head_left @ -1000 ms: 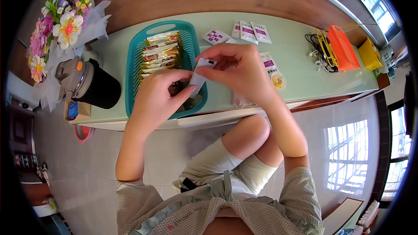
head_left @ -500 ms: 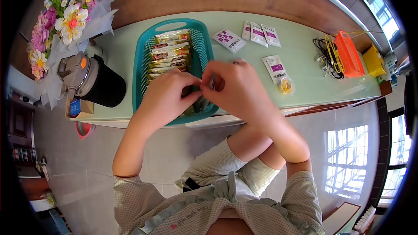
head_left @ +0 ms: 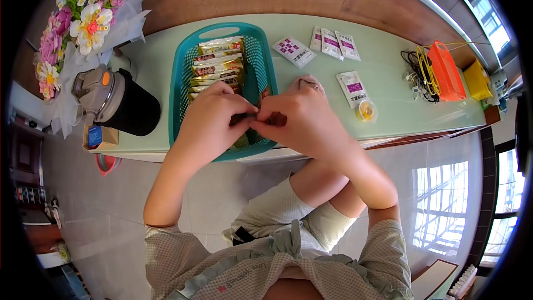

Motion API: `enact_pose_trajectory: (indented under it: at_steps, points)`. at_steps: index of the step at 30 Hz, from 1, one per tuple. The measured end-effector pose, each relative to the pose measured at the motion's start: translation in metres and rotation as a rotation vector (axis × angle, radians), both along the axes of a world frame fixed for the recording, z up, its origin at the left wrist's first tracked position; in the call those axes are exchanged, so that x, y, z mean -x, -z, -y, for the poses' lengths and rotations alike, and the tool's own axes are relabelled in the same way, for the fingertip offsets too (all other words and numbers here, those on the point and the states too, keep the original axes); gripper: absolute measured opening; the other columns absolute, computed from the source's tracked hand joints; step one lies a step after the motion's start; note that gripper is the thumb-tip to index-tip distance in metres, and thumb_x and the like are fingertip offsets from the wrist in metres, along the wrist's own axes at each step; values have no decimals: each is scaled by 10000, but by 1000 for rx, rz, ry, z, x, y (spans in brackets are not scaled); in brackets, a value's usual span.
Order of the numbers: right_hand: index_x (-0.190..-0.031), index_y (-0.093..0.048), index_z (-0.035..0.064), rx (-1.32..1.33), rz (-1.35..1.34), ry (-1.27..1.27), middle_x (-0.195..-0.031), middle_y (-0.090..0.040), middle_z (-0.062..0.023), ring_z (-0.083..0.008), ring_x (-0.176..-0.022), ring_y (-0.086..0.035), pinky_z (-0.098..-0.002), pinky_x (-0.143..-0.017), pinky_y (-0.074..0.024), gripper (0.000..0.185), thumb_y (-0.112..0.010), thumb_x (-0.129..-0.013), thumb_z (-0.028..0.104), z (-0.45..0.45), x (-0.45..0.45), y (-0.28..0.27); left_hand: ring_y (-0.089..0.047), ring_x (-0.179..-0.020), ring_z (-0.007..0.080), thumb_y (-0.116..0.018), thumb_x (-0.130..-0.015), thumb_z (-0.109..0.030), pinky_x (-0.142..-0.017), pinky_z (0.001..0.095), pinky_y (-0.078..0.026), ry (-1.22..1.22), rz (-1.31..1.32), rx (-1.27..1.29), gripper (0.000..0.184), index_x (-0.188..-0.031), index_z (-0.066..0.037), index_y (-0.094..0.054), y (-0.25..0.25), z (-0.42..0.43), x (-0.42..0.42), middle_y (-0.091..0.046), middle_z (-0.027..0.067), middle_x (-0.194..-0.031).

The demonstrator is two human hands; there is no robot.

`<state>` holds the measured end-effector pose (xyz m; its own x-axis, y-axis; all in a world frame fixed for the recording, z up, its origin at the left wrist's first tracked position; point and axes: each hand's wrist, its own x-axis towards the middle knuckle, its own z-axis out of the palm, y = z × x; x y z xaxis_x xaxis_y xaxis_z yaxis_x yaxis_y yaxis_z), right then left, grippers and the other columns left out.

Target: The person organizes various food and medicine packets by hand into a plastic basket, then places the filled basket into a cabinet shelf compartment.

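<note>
Over the near part of a teal plastic basket (head_left: 176, 78), my left hand (head_left: 214, 114) and my right hand (head_left: 302, 116) meet with thumbs and fingertips pinched together. What they pinch is mostly hidden by the fingers; a small reddish edge shows just above the right fingertips. A pinkish thing with a dark line (head_left: 310, 82) shows beyond my right knuckles, too unclear to name. Inside the basket, several snack packets (head_left: 217, 66) in yellow and white wrappers stand in a row along the left side.
Right of the basket lie white-and-purple sachets (head_left: 294, 51) and a small clear cup (head_left: 366, 111) with yellow contents. A black tumbler (head_left: 133, 105) and flowers (head_left: 89, 30) stand left. Far right are cables (head_left: 425, 75), an orange basket (head_left: 446, 72) and a yellow box (head_left: 477, 79).
My right hand has turned and lowered slightly, its fingertips now closer against the left ones. More of the pinkish thing and a reddish edge show. The basket and sachets stay in place.
</note>
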<state>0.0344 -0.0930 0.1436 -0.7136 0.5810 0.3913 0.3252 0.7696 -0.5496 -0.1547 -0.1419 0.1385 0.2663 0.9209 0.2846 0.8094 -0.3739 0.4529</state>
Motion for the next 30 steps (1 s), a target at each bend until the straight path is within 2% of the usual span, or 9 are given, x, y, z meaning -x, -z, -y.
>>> enact_pose_trajectory:
  at_steps: [1, 4, 7, 10, 13, 16, 25, 28, 30]
  points:
    - [-737, -664, 57, 25, -2, -8, -670, -645, -115, -295, -608, -631, -377, -571, -501, 72, -686, -748, 125, -1, 0, 0, -586, -928, 245, -714, -720, -109, -802, 366, -479, 25, -20, -26, 139, -856, -86, -729, 1, 0, 0, -666, 69, -820]
    - [-708, -689, 113, 62, 1, -8, -564, -598, -35, -224, -530, -553, -324, -707, -380, 116, -750, -730, 210, -6, 2, 5, -553, -1041, 262, -701, -742, -124, -954, 406, -421, -17, -76, -5, 113, -838, -73, -730, 4, 1, 0, -671, 87, -861]
    - [-716, -710, 121, 36, 73, -16, -538, -587, -33, -229, -520, -550, -317, -697, -377, 110, -737, -745, 224, -6, 2, 4, -522, -1124, 282, -658, -788, -135, -1075, 464, -315, 104, -183, 30, 118, -852, -64, -728, 7, 0, 4, -672, 113, -913]
    - [-738, -727, 127, 80, 126, -37, -608, -601, -34, -218, -596, -570, -325, -691, -382, 76, -732, -749, 202, -5, -2, 3, -506, -1166, 293, -607, -832, -155, -1119, 499, -244, 141, -132, 106, 158, -873, -58, -726, 10, -1, 5, -673, 115, -932]
    - [-773, -725, 79, -68, 50, -103, -795, -613, -78, -255, -723, -608, -365, -640, -481, 108, -716, -753, 185, -7, -6, 4, -502, -1173, 300, -578, -852, -166, -1118, 499, -239, 178, -154, 139, 183, -884, -53, -719, 9, -1, 7, -673, 112, -938]
    - [-786, -733, 97, -68, -39, -89, -868, -558, -62, -243, -767, -575, -367, -677, -474, 100, -732, -748, 189, -8, -9, 12, -499, -1180, 301, -569, -862, -173, -1118, 499, -239, 187, -160, 143, 190, -887, -51, -712, 11, -2, 7, -674, 105, -939]
    - [-845, -731, 111, -8, -168, -15, -883, -581, -52, -235, -703, -590, -351, -651, -463, 101, -736, -761, 167, -10, -17, 20, -514, -1164, 308, -582, -869, -149, -1106, 507, -267, 101, -56, 55, 165, -913, -49, -705, 2, -1, 4, -679, 100, -966]
    - [-836, -727, 101, -23, -170, 12, -902, -599, -57, -244, -662, -593, -357, -665, -465, 82, -724, -770, 149, -14, -21, 23, -517, -1165, 311, -589, -864, -134, -1107, 494, -280, 53, 58, 78, 159, -926, -46, -705, -1, -1, 3, -680, 100, -975]
    - [-857, -723, 101, 9, -168, 30, -906, -605, -59, -244, -697, -600, -361, -686, -473, 90, -714, -777, 141, -17, -21, 25, -510, -1178, 312, -584, -867, -134, -1111, 482, -280, 43, 49, 46, 162, -925, -44, -706, 0, -2, 2, -681, 100, -982]
